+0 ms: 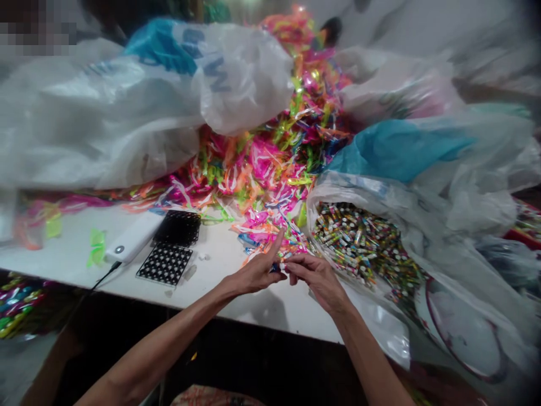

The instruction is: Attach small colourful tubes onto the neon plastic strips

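My left hand and my right hand meet above the front of the white table. Between their fingertips is a small dark blue and white piece, mostly hidden and too small to name. My left thumb and fingers close on it while the index finger points away from me. A thumb-and-finger pinch of my right hand grips its white end. Just beyond the hands lies a heap of bright plastic pieces in pink, orange, green and blue. To the right, an open plastic bag holds many small colourful printed tubes.
Left on the table are a white power bank with a black cable, a black perforated tray, a dark panel and a green plastic piece. Large white sacks border the heap. A round white basin stands at right.
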A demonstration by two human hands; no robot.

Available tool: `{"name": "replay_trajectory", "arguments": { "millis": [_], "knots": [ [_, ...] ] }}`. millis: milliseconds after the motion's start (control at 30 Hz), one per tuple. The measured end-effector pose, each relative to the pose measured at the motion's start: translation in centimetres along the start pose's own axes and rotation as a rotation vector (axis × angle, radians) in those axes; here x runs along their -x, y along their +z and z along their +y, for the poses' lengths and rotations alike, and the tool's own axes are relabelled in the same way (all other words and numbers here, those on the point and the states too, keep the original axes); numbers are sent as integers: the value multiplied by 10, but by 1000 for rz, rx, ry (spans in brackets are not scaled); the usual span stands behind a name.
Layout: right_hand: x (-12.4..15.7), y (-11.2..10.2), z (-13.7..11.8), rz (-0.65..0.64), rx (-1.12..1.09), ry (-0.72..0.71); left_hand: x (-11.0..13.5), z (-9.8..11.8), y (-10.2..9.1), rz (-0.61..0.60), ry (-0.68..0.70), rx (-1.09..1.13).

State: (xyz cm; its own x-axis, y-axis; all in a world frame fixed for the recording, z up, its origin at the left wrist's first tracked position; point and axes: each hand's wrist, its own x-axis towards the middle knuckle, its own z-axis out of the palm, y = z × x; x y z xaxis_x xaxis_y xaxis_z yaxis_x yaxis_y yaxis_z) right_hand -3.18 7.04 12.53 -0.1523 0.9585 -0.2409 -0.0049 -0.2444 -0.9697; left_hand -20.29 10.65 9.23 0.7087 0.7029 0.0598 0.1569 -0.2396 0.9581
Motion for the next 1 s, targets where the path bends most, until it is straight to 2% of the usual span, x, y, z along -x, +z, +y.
{"name": "replay_trajectory", "arguments": {
  "millis": [233, 467, 567, 700, 833, 1000],
  "knots": [
    [-1, 3, 1, 4, -15, -14, 1, 6, 0, -45, 53, 87],
    [-1, -8, 1, -109, 32, -23, 0, 7, -1, -84, 63, 114],
    [0, -11, 0, -138, 87, -24, -1, 4, -3, -104, 79, 81],
    [3, -7, 0, -101, 196, -37, -2, 6, -8, -179, 108, -27],
    [7, -4, 4, -148, 75, -26, -4, 11, -12, -229, 147, 19],
    [10, -5, 4, -33, 5, -62, -7, 20, -16, -247, 119, 13]
  ]
}}
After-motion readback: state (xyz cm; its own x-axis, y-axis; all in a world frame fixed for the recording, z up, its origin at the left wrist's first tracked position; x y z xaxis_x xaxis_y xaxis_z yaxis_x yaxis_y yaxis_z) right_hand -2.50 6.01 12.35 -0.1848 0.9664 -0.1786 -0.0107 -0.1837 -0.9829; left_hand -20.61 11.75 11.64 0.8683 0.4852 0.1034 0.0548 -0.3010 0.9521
